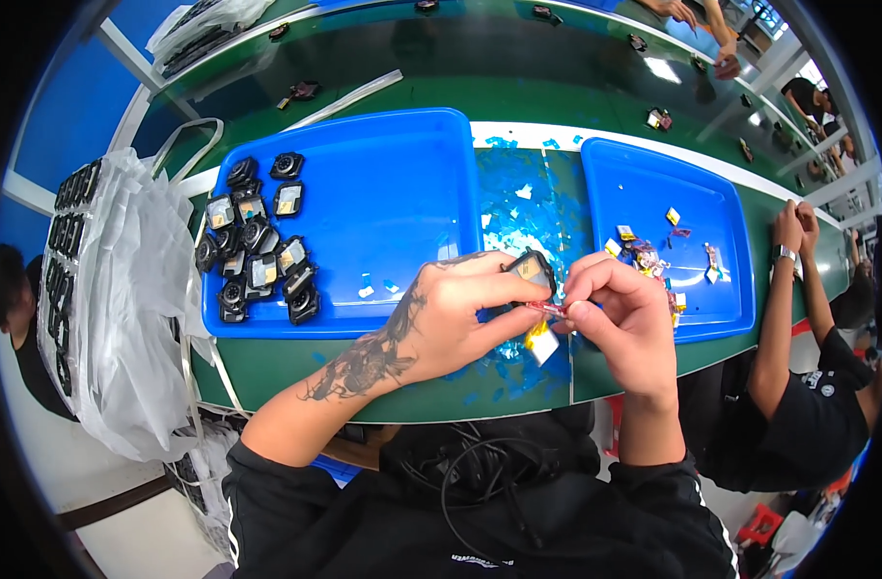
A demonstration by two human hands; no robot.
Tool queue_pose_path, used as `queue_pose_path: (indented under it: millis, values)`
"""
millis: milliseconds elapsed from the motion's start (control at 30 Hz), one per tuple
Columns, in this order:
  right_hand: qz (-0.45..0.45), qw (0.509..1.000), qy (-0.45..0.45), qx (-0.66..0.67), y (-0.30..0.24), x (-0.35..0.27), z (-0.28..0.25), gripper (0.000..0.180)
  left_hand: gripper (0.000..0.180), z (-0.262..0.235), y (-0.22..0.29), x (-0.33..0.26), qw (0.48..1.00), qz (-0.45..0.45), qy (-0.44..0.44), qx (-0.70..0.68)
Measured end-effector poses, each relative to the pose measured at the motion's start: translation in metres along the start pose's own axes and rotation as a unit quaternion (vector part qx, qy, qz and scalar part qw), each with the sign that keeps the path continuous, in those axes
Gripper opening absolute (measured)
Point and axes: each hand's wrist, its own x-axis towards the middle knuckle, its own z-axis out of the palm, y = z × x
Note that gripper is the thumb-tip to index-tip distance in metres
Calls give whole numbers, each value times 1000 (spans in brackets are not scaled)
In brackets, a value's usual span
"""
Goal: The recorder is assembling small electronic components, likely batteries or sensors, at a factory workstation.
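Case [530, 267] held in the left hand [451, 307], red strip [550, 309] pinched in the right hand [622, 314] — a white-and-yellow piece [543, 347] just below the strip. Left of the hands, black units [261, 271] crowd a blue tray [383, 212]; right of them, small parts [646, 255] lie in a second tray [626, 183].

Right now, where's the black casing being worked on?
Head view, just right of centre: the black casing is in the left hand, close to the right hand, between the two blue trays.

casing [529, 270] partly hidden by left hand [451, 311]; 1 o'clock: far arms [720, 31] cut off; 3 o'clock: heaped parts [644, 255] too small to tell
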Motion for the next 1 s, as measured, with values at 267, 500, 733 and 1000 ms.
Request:
queue_pose_path:
  millis: [267, 500, 733, 1000]
  values:
    - [0, 997, 67, -33, 7, -6, 9, 18, 17, 6, 6, 3, 908, -263, -55, -321]
    - [-2, 994, 92, -66, 8, 2, 9, 32, 24, 14, 1, 0, 936, -192, -2, -295]
    - [14, 993, 70, -94, 7, 6, 7, 32, 43, 15, 5, -1, 930, -195, 0, -311]
    - [28, 986, 69, -146, 2, 8, 8, 37, 38, 15, 5, 1, 917, -182, 5, -354]
